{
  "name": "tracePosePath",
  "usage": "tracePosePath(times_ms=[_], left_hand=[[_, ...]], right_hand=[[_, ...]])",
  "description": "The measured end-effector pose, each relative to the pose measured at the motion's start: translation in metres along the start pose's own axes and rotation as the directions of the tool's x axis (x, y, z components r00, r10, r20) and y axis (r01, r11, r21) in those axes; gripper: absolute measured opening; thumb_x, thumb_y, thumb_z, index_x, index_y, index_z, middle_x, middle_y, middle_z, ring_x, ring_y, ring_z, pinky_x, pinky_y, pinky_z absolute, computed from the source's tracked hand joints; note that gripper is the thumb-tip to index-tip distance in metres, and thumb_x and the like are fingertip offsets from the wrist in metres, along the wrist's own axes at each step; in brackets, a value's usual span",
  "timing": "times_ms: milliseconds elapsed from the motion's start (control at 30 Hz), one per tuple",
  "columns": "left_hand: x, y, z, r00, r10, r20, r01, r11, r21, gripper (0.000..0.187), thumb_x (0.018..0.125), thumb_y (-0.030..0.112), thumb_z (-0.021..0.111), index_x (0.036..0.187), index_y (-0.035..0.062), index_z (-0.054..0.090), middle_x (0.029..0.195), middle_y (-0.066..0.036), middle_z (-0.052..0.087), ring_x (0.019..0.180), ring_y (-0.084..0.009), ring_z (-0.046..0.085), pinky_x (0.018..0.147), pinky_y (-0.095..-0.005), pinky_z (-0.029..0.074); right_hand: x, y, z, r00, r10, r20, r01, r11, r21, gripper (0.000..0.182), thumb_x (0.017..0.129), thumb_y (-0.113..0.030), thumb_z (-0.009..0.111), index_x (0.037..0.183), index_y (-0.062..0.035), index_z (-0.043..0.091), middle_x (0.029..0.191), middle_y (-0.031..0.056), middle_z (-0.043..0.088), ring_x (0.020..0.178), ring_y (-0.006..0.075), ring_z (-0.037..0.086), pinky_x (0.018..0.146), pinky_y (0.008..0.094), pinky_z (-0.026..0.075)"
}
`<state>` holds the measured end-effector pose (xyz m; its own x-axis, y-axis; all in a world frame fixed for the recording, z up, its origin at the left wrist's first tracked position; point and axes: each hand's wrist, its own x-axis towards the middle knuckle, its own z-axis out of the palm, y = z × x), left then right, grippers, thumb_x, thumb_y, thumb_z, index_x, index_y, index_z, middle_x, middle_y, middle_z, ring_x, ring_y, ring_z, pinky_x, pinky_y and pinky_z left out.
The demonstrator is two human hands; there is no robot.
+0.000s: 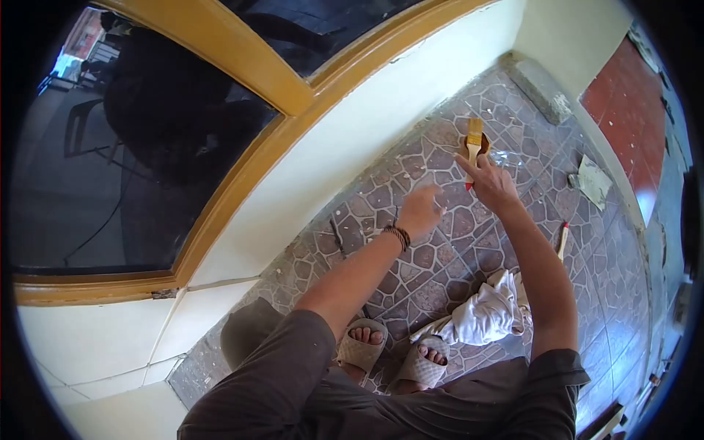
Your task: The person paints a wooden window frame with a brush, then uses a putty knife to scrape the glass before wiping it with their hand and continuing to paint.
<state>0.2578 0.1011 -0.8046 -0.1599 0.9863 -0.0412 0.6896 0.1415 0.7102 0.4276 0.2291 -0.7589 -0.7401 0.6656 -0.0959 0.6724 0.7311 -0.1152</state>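
Note:
My right hand [493,183] is closed around the pale handle of a paintbrush [474,143], whose bristles point away from me and whose handle ends in a red tip. Right behind the brush, a small brown container [485,144] shows in part; its contents are hidden. My left hand [421,213], with dark bands at the wrist, hovers over the stone-patterned floor [429,297] to the left of the brush. Its fingers are blurred and partly turned away, so I cannot see whether they hold anything.
A wood-framed window [242,172] and white wall [323,158] run along the left. Near my feet lies a crumpled white cloth [484,312], with another red-tipped handle [563,238] beyond my right arm. A concrete block [541,89] and pale flat scrap [592,181] sit farther off.

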Motion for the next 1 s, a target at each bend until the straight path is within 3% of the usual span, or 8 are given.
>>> tracePosePath(times_ms=[267, 433, 600, 700, 767, 800, 900, 1000], left_hand=[[-0.016, -0.007, -0.012, 0.989, -0.150, 0.017, 0.149, 0.989, 0.019, 0.026, 0.074, 0.017, 0.079, 0.075, 0.0013, 0.059, 0.082, -0.017, 0.066, 0.080, -0.0345, 0.064, 0.072, -0.0432, 0.050], [0.010, -0.004, 0.003, 0.987, 0.084, -0.134, -0.058, 0.982, 0.182, 0.035, 0.071, 0.027, 0.082, 0.086, 0.0035, 0.061, 0.094, -0.016, 0.065, 0.093, -0.0347, 0.062, 0.080, -0.0440, 0.049], [0.037, 0.008, 0.025, 0.986, 0.066, -0.150, -0.037, 0.982, 0.183, 0.051, 0.071, 0.029, 0.082, 0.109, 0.0047, 0.058, 0.114, -0.015, 0.060, 0.111, -0.0341, 0.055, 0.094, -0.0459, 0.043], [0.049, 0.018, 0.028, 0.985, 0.065, -0.159, -0.041, 0.988, 0.151, 0.069, 0.070, 0.031, 0.084, 0.123, 0.0029, 0.051, 0.123, -0.018, 0.055, 0.120, -0.0353, 0.050, 0.102, -0.0469, 0.038], [0.058, 0.020, 0.033, 0.988, 0.046, -0.149, -0.028, 0.993, 0.117, 0.079, 0.069, 0.033, 0.085, 0.130, 0.0014, 0.046, 0.128, -0.020, 0.052, 0.124, -0.0364, 0.047, 0.106, -0.0473, 0.036], [0.064, 0.019, 0.037, 0.985, 0.065, -0.160, -0.048, 0.993, 0.103, 0.089, 0.067, 0.036, 0.086, 0.135, -0.0003, 0.040, 0.133, -0.023, 0.048, 0.127, -0.0376, 0.044, 0.108, -0.0476, 0.034], [0.076, 0.019, 0.046, 0.985, 0.066, -0.157, -0.056, 0.996, 0.070, 0.107, 0.064, 0.041, 0.088, 0.142, -0.0033, 0.030, 0.141, -0.026, 0.041, 0.134, -0.0390, 0.038, 0.113, -0.0479, 0.029], [0.079, 0.027, 0.052, 0.993, 0.014, -0.121, -0.012, 1.000, 0.018, 0.117, 0.062, 0.042, 0.090, 0.146, -0.0031, 0.023, 0.148, -0.026, 0.034, 0.140, -0.0384, 0.030, 0.118, -0.0479, 0.020]], right_hand=[[-0.007, 0.004, 0.045, 0.957, -0.030, -0.290, 0.047, 0.997, 0.053, 0.048, 0.084, -0.008, 0.062, 0.130, -0.0139, 0.049, 0.106, 0.0122, 0.055, 0.095, 0.0289, 0.065, 0.068, 0.0405, 0.058], [-0.013, -0.002, 0.031, 0.912, 0.030, -0.410, 0.060, 0.977, 0.204, 0.045, 0.081, -0.006, 0.062, 0.124, -0.0141, 0.049, 0.102, 0.0097, 0.054, 0.093, 0.0314, 0.062, 0.071, 0.0434, 0.057], [-0.020, -0.009, 0.001, 0.784, 0.113, -0.610, 0.106, 0.945, 0.311, 0.029, 0.087, -0.008, 0.062, 0.115, -0.0118, 0.055, 0.106, 0.0114, 0.061, 0.094, 0.0348, 0.064, 0.072, 0.0440, 0.056], [-0.033, -0.013, -0.025, 0.704, 0.273, -0.656, 0.143, 0.850, 0.507, 0.024, 0.096, -0.016, 0.057, 0.119, -0.0094, 0.058, 0.104, 0.0151, 0.066, 0.093, 0.0350, 0.067, 0.073, 0.0401, 0.055], [-0.045, -0.016, -0.044, 0.736, 0.526, -0.427, 0.023, 0.611, 0.792, 0.032, 0.102, -0.026, 0.052, 0.127, -0.0075, 0.057, 0.095, 0.0154, 0.067, 0.088, 0.0284, 0.069, 0.072, 0.0357, 0.053], [-0.049, -0.016, -0.049, 0.742, 0.538, -0.399, 0.068, 0.532, 0.844, 0.041, 0.103, -0.032, 0.050, 0.134, -0.0052, 0.054, 0.091, 0.0106, 0.065, 0.080, 0.0173, 0.064, 0.068, 0.0308, 0.051], [-0.054, -0.013, -0.061, 0.751, 0.618, -0.233, 0.130, 0.208, 0.970, 0.043, 0.104, -0.034, 0.048, 0.133, -0.0027, 0.054, 0.089, 0.0053, 0.062, 0.074, 0.0105, 0.057, 0.063, 0.0264, 0.049], [-0.062, -0.007, -0.075, 0.723, 0.676, -0.141, 0.109, 0.089, 0.990, 0.044, 0.104, -0.035, 0.047, 0.131, -0.0016, 0.057, 0.089, 0.0030, 0.061, 0.073, 0.0071, 0.054, 0.059, 0.0219, 0.047]])
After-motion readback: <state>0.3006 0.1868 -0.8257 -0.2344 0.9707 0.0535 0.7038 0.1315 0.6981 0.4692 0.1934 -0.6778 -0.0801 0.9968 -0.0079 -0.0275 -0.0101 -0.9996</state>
